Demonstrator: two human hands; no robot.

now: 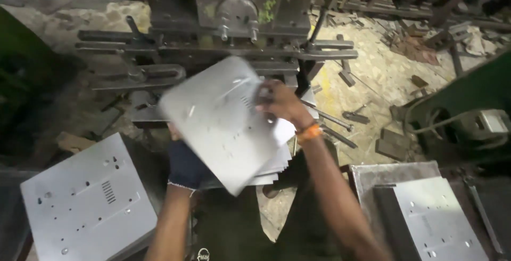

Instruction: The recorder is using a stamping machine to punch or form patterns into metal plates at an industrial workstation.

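A flat grey metal sheet (218,120) with punched holes and a small slotted grille hangs tilted in front of me, blurred by motion. My right hand (282,104), with an orange band at the wrist, grips its right edge. My left hand (183,162), in a dark blue glove, holds the sheet from below at its lower left. Under the sheet lies a small stack of similar sheets (279,162), partly hidden by it. Straight behind stands a dark press machine (239,21).
A stack of punched sheets (85,202) lies at the lower left, another stack (434,218) at the lower right on a metal stand. Metal bars and scraps (346,120) litter the stone floor at right. A green machine (474,101) stands at far right.
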